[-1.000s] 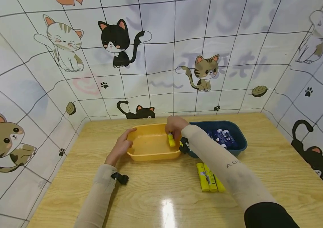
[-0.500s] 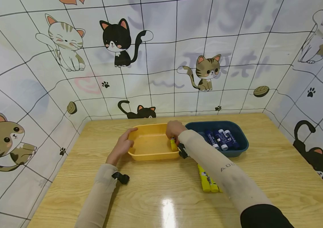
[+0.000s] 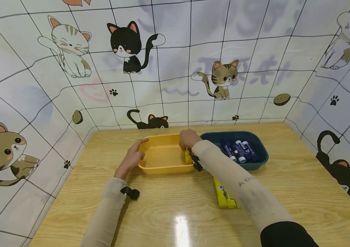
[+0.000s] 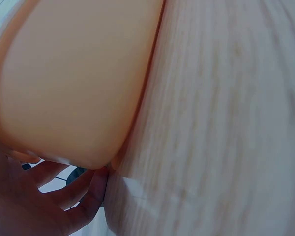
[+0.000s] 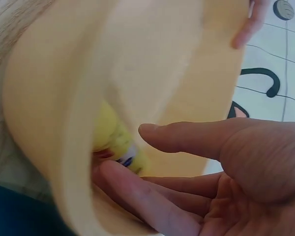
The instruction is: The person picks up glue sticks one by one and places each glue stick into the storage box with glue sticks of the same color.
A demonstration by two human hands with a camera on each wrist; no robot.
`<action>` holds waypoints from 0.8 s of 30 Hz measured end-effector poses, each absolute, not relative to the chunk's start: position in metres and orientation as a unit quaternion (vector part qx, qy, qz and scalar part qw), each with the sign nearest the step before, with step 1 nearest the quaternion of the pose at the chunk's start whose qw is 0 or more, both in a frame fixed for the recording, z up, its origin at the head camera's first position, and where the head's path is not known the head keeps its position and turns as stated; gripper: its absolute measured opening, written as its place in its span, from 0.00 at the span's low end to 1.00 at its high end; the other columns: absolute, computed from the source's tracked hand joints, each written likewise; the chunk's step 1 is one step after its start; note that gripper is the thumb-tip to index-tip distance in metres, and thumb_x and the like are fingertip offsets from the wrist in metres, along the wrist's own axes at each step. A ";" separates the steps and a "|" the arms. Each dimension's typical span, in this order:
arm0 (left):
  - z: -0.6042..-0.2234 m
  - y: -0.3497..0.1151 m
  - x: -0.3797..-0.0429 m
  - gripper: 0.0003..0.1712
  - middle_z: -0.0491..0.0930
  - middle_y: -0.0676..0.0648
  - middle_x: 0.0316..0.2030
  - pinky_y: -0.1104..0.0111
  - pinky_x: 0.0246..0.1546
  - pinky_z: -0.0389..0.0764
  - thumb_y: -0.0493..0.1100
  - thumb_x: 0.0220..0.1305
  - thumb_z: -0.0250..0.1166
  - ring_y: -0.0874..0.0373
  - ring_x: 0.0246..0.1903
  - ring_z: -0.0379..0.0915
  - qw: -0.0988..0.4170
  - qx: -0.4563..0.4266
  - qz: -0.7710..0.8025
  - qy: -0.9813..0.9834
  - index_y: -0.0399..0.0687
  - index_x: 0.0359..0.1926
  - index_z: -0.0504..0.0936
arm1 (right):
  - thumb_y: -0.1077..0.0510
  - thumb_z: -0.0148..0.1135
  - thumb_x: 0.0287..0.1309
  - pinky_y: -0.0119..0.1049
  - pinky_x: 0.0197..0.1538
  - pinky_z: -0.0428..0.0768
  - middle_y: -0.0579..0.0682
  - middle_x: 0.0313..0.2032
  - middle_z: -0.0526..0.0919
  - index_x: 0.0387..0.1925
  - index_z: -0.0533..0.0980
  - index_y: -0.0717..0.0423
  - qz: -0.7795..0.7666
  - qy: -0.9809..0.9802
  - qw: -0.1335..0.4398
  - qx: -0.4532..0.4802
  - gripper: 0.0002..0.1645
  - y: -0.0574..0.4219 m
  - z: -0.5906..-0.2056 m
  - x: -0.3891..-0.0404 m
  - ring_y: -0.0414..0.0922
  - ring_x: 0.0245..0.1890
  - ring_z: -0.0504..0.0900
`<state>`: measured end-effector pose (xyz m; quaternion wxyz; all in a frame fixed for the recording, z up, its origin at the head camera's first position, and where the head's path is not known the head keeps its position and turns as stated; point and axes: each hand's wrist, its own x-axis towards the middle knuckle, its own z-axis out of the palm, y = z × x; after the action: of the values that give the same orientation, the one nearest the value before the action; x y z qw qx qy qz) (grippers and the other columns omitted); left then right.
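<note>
A yellow glue stick [image 3: 188, 156] lies at the right end of the shallow yellow tray [image 3: 162, 170]. My right hand [image 3: 189, 139] reaches into the tray over that stick. In the right wrist view, its thumb stands apart from the glue stick [image 5: 119, 140], while the fingers lie right along its side. At the tray's left end, my left hand [image 3: 130, 159] grips the rim. In the left wrist view, the fingers of the left hand [image 4: 64, 196] bend around the outside of the tray wall.
A dark blue tray [image 3: 261, 161] with several blue, white-capped glue sticks [image 3: 240, 151] stands to the right of the yellow tray. On the wooden table [image 3: 150, 206], more yellow glue sticks [image 3: 221, 195] lie side by side, partly hidden by the right sleeve [image 3: 236, 181].
My right hand has lowered slightly, and the yellow glue stick has shifted a little right and down to the tray's right end. The left hand keeps its place at the rim.
</note>
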<state>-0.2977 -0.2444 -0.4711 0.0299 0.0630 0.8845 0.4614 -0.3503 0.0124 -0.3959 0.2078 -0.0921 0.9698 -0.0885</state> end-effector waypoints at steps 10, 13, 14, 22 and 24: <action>-0.471 -0.244 -0.298 0.47 0.62 0.40 0.77 0.54 0.55 0.66 0.29 0.50 0.51 0.43 0.68 0.62 0.033 0.060 0.459 0.886 0.51 0.76 0.67 | 0.58 0.70 0.61 0.39 0.40 0.89 0.59 0.47 0.84 0.53 0.77 0.61 -0.192 0.951 0.237 -0.060 0.21 0.031 -0.363 -0.347 0.53 0.35 0.91; -0.470 -0.244 -0.298 0.47 0.62 0.40 0.77 0.54 0.56 0.66 0.29 0.50 0.52 0.43 0.69 0.62 0.033 0.055 0.463 0.884 0.51 0.76 0.67 | 0.56 0.69 0.62 0.39 0.39 0.89 0.59 0.41 0.87 0.51 0.78 0.63 -0.209 0.945 0.234 -0.091 0.20 0.040 -0.350 -0.343 0.50 0.31 0.91; -0.470 -0.244 -0.299 0.47 0.63 0.40 0.77 0.54 0.56 0.66 0.29 0.50 0.52 0.43 0.68 0.62 0.033 0.054 0.463 0.884 0.51 0.76 0.68 | 0.55 0.70 0.62 0.39 0.39 0.89 0.59 0.39 0.88 0.50 0.79 0.64 -0.215 0.942 0.234 -0.103 0.20 0.044 -0.346 -0.341 0.49 0.30 0.91; -0.469 -0.241 -0.299 0.47 0.63 0.41 0.77 0.55 0.55 0.67 0.29 0.49 0.52 0.43 0.65 0.63 0.033 0.052 0.463 0.884 0.52 0.75 0.69 | 0.53 0.68 0.65 0.45 0.44 0.89 0.64 0.43 0.90 0.59 0.79 0.67 -0.296 0.913 0.236 -0.153 0.27 0.088 -0.324 -0.323 0.50 0.33 0.91; -0.468 -0.242 -0.298 0.47 0.62 0.41 0.78 0.55 0.54 0.66 0.29 0.50 0.52 0.44 0.66 0.63 0.034 0.051 0.462 0.885 0.52 0.75 0.68 | 0.53 0.67 0.66 0.46 0.44 0.89 0.66 0.44 0.89 0.62 0.77 0.67 -0.318 0.906 0.235 -0.153 0.29 0.099 -0.321 -0.318 0.51 0.35 0.91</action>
<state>-0.2982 -0.2416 -0.4684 0.0337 0.0514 0.8846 0.4623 -0.3175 0.0988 -0.3211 0.2353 -0.1528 0.9058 -0.3175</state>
